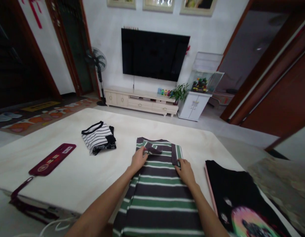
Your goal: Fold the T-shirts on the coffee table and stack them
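A dark shirt with green and white stripes lies lengthwise on the pale table, its lower part hanging over the near edge. My left hand pinches a folded-in dark sleeve near the collar. My right hand presses on the folded right side of the shirt, fingers curled over its edge. Both forearms reach in from below.
A folded black-and-white striped shirt sits at the far left of the table. A maroon phone case with a strap lies at the left. A black printed garment lies at the right. Behind stand a TV, cabinet and fan.
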`<action>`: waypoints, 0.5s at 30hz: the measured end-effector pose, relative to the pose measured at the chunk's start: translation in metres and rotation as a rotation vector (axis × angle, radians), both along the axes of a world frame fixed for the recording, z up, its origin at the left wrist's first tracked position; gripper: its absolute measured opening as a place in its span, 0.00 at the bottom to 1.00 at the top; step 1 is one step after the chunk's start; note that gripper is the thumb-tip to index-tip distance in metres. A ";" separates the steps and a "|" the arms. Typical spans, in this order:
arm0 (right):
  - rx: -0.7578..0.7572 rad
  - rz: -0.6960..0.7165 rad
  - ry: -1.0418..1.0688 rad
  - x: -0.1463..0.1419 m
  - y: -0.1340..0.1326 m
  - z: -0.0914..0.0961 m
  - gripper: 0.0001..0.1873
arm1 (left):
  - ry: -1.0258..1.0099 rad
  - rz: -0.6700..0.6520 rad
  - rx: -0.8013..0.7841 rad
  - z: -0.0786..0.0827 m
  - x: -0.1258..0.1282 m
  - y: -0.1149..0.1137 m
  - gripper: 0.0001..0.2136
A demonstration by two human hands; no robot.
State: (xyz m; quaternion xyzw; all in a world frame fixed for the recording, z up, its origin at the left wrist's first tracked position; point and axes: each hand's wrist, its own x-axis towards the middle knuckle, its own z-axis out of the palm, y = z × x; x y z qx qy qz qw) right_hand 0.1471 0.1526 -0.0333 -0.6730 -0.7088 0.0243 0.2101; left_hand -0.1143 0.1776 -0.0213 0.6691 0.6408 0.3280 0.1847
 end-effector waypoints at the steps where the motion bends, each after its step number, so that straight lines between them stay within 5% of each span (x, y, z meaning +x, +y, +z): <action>1: 0.005 -0.029 0.005 0.001 0.005 0.000 0.11 | -0.065 0.086 0.015 0.000 -0.014 0.003 0.11; 5: 0.071 -0.220 0.059 0.019 0.008 0.001 0.12 | -0.267 0.458 0.065 -0.007 -0.079 -0.006 0.16; 8: 0.155 -0.421 0.091 0.036 0.001 0.002 0.18 | -0.228 0.663 0.270 -0.010 -0.103 -0.022 0.26; 11: 0.206 -0.467 0.067 0.032 0.001 0.004 0.22 | -0.041 0.480 0.399 -0.005 -0.082 -0.023 0.24; 15: 0.122 -0.167 -0.034 -0.007 0.020 0.001 0.20 | 0.229 0.087 0.083 -0.008 -0.021 0.006 0.22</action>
